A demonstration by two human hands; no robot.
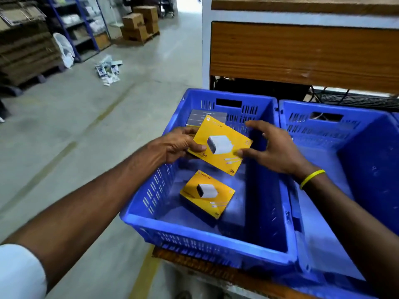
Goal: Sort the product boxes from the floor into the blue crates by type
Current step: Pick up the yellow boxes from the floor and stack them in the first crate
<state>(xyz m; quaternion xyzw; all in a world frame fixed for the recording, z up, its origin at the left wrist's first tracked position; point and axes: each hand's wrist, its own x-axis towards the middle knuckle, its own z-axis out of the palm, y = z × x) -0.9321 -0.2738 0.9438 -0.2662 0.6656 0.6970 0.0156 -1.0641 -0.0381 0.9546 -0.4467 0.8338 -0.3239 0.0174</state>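
My left hand grips the left edge of a yellow charger box, thumb on top, and holds it above the left blue crate. My right hand hovers spread at the box's right edge, thumb tip touching its face. A second yellow charger box lies flat on the crate floor below. Grey boxes are stacked at the crate's far wall, partly hidden by the held box. Another blue crate stands to the right; I see nothing in it.
Both crates rest on a wooden-edged surface in front of a wood-panelled desk. A heap of small white and blue boxes lies on the concrete floor at the far left. Shelving and stacked cartons line the back.
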